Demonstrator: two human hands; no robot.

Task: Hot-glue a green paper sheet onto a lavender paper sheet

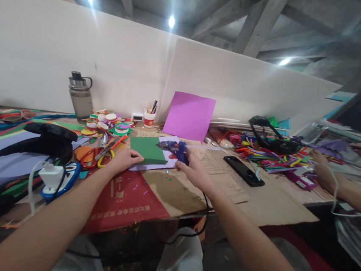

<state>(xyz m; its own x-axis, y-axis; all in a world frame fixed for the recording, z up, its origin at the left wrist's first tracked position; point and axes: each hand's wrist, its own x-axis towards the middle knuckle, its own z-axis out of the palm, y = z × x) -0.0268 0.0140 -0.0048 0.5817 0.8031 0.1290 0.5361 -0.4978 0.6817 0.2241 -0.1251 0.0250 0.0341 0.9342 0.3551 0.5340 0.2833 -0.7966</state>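
Observation:
My right hand [194, 173] is wrapped round a dark blue hot glue gun [181, 152], its nozzle pointing left over a sheet of green card [145, 148]. A pale glue stick [205, 147] sticks out behind the gun, and its black cord [205, 216] hangs off the table edge. With its fingers together, my left hand [126, 159] holds the near left edge of the green card. Under the card lies a pale lilac sheet [152, 166]. Scissors with a red and a yellow handle [104, 157] rest just left of my left hand.
A purple sheet [189, 116] leans on the white board behind. At left stand a water bottle [81, 100] and a power strip [62, 186]. A phone [244, 170], pipe cleaners [264, 156] and a co-worker's arms [347, 190] are at right.

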